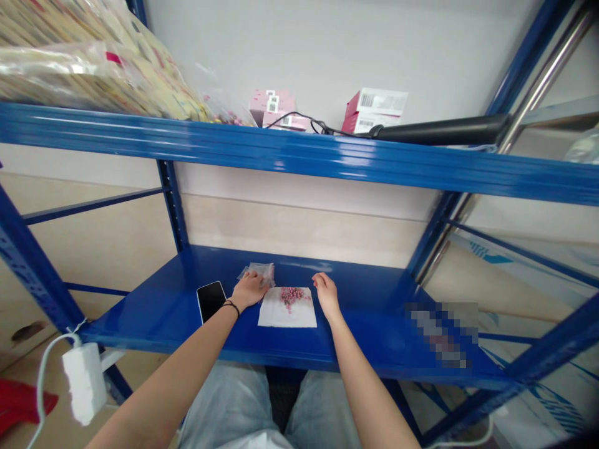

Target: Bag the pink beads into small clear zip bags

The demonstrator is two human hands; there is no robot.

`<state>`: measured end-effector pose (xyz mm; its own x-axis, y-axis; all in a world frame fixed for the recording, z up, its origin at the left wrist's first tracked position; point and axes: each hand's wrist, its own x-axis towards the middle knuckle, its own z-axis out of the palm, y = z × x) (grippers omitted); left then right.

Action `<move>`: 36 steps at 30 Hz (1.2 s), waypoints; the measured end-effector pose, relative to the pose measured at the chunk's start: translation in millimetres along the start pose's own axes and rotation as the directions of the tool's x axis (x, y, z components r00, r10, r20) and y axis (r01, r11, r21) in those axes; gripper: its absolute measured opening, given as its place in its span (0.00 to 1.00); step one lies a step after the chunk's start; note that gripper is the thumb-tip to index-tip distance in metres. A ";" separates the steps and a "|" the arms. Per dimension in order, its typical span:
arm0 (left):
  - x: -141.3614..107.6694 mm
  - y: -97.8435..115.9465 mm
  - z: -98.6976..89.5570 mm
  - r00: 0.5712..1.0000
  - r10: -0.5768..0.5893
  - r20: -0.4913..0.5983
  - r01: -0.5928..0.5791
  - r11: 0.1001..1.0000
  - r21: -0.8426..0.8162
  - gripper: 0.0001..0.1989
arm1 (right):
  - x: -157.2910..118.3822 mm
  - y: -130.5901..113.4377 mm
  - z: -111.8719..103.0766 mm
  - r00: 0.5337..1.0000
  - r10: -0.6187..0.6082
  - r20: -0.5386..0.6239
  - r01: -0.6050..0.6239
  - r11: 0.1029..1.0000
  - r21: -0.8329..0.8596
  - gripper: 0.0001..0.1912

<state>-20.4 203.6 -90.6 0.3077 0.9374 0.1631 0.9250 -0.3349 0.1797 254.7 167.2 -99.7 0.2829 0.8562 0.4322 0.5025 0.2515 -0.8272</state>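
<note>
From where I sit, the left hand (246, 290) lies palm down with its fingers pressed loosely together against a small clear plastic bag (258, 272), though I cannot tell whether it is pinching the bag or only touching it. The right hand (326, 295) is empty, its fingers lightly curled and resting just beside a white paper sheet (274, 315). A loose pile of small pink beads (292, 297) sits on that sheet, between my 2 hands, on a blue steel shelf (369, 340). A black smartphone (211, 300) lies just left of the left wrist, which wears a black bracelet (230, 306). My main worry is the unconfined pile: a careless sweep of either hand or a tug on the sheet could scatter the beads across the shelf and over its front edge. The left forearm could also nudge the phone toward that edge, and the upper shelf beam (290, 153) could catch a raised hand. As for writing, a white-and-red box (374, 111) carries a barcode and 2 pink boxes (271, 107) carry square code labels, but I can read no brand or text on any of them, and a pixelated patch (440, 333) hides whatever lies at the right.
</note>
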 end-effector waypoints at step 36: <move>8.8 9.6 -53.0 0.964 -0.263 -0.045 0.260 0.964 -0.059 0.11 | -120.6 -25.4 -75.2 0.962 -0.212 0.172 0.223 0.974 -0.046 0.15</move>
<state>-20.6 203.6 -36.0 0.0435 0.9872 0.1534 0.9582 -0.0847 0.2733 269.2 23.6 -103.8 0.0255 0.8479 0.5295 0.5903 0.4147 -0.6925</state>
